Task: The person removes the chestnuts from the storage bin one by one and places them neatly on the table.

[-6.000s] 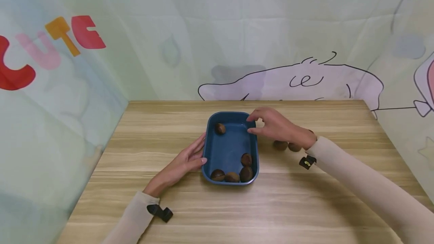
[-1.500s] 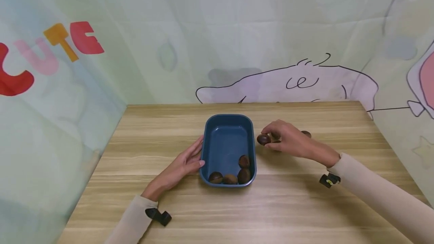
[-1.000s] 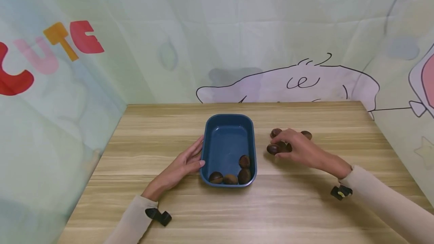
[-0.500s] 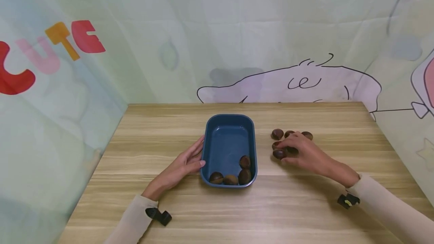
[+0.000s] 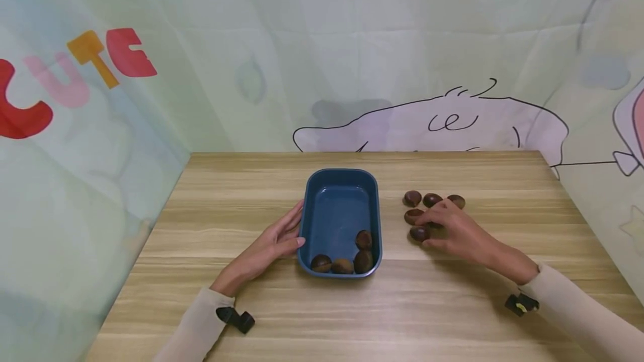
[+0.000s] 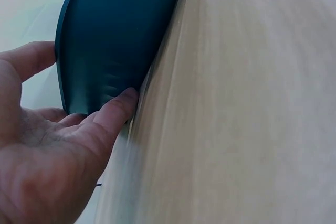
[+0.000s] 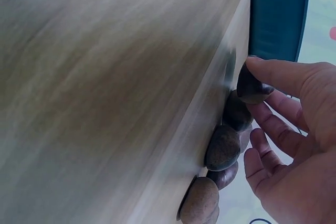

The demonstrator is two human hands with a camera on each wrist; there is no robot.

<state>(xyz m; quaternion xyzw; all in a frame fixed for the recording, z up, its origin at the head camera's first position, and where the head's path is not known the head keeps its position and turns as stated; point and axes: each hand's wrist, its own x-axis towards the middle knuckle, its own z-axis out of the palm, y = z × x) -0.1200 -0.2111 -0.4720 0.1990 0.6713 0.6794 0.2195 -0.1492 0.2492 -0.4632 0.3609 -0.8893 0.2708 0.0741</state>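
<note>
My left hand (image 5: 274,242) rests against the left side of a blue rectangular tray (image 5: 376,205), thumb at the rim and fingers extended along the outer wall; the left wrist view shows the fingertips on the tray wall (image 6: 115,30). Several brown chestnuts (image 5: 363,261) lie in the tray's near right part and along its near end. Right of the tray, my right hand (image 5: 465,236) pinches a dark chestnut (image 7: 249,85) between thumb and fingers, low over the table. Beside it, other chestnuts (image 5: 412,199) sit in loose rows, some partly hidden behind the hand.
The wooden table (image 5: 241,183) carries the tray near its middle. A printed cloth backdrop (image 5: 226,71) with letters and a cartoon figure stands behind the far edge and along the left side. Small black wrist cameras (image 5: 236,318) hang below both sleeves.
One chestnut has left the tray's far left corner since the oldest frame. My right hand has gone from the tray to the table chestnuts, lately shifting right and nearer. The left hand stays put.
</note>
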